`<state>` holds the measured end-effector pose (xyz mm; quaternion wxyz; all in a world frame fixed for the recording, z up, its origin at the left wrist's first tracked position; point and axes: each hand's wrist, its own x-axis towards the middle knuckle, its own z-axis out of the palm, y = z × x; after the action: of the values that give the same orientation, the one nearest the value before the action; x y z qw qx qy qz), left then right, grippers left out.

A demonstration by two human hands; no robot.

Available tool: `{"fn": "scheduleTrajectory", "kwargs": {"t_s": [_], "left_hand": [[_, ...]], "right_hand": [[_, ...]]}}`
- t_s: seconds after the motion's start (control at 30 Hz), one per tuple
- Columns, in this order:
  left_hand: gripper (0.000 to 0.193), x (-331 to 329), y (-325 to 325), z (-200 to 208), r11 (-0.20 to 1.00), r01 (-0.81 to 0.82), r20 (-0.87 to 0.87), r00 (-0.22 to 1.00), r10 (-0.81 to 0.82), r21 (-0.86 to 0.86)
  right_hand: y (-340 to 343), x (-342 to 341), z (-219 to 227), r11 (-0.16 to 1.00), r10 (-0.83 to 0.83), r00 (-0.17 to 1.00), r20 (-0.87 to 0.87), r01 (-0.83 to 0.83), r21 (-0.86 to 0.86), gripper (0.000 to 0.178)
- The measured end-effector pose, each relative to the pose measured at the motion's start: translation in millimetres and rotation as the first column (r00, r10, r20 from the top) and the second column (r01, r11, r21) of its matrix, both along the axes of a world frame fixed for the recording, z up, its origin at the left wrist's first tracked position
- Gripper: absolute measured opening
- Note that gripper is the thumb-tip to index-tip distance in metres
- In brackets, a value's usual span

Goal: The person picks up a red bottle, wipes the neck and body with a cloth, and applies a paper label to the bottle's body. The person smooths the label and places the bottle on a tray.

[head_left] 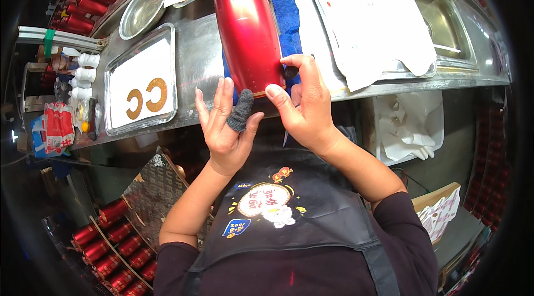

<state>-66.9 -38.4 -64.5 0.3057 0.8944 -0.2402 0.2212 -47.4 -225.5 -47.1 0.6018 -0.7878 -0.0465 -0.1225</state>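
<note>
A shiny red metal bottle (250, 34) lies on a blue cloth (287, 18) on the metal bench, its narrow neck pointing away from me. My left hand (225, 123) is at the bottle's near end with its fingers stretched and apart. A grey knitted sleeve (240, 111) covers its index finger, whose tip meets the base edge. At the right corner of the base, my right hand (306, 107) has its thumb on the rim and its index finger against the side, other fingers curled. The bottle's underside is hidden.
A metal tray (173, 73) with white paper and two gold C-shaped pieces (157, 94) sits left. Behind it stands a round steel bowl (143, 9). White sheets (372, 23) lie right, before a sink (445, 18). Red bottles (114, 229) fill racks; a bin (411, 129) holds crumpled white paper.
</note>
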Motion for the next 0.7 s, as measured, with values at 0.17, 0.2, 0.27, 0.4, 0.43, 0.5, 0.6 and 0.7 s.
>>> {"fn": "scheduleTrajectory", "kwargs": {"t_s": [0.17, 0.2, 0.27, 0.4, 0.43, 0.5, 0.6, 0.7], "left_hand": [[0.035, 5.2, 0.8, 5.9, 0.999, 0.0, 0.034, 0.999, -0.001, 0.041], [0.034, 5.3, 1.3, 6.9, 0.999, 0.005, 0.035, 0.999, -0.006, 0.047], [0.033, 5.6, 2.1, 8.8, 0.998, 0.018, 0.03, 0.999, -0.02, 0.064], [0.033, 6.8, 2.2, 15.7, 0.993, 0.056, 0.06, 0.996, -0.063, 0.1], [0.032, 6.5, 0.9, 18.9, 0.991, 0.05, 0.033, 0.998, -0.055, 0.125], [0.031, 7.7, -4.3, 24.9, 0.987, 0.079, 0.069, 0.994, -0.089, 0.141], [0.03, 10.5, -10.9, 33.3, 0.982, 0.085, 0.107, 0.989, -0.104, 0.168], [0.026, 13.5, -15.4, 38.8, 0.97, 0.098, 0.141, 0.981, -0.131, 0.222]], "right_hand": [[-5.0, 2.1, -3.0, 0.955, 0.087, 0.983, -0.16, -0.037, 0.295, 0.033], [-4.2, 2.0, -2.1, 0.952, 0.063, 0.992, -0.11, -0.027, 0.306, 0.03], [-2.1, 0.8, 1.0, 0.949, 0.113, 0.965, -0.236, -0.035, 0.313, 0.032], [0.9, -1.4, 4.6, 0.998, -0.001, 0.996, -0.09, 0.006, 0.062, 0.041], [1.0, -2.2, 4.4, 1.0, -0.021, 1.0, -0.009, 0.021, -0.004, 0.043], [-2.6, -3.9, 3.3, 0.998, -0.063, 0.998, 0.024, 0.064, -0.028, 0.044], [-7.9, -6.9, -2.0, 0.999, -0.032, 0.998, 0.046, 0.033, -0.031, 0.039], [-13.6, -6.5, -10.4, 0.997, 0.04, 0.993, -0.115, -0.031, 0.078, 0.034]]}}
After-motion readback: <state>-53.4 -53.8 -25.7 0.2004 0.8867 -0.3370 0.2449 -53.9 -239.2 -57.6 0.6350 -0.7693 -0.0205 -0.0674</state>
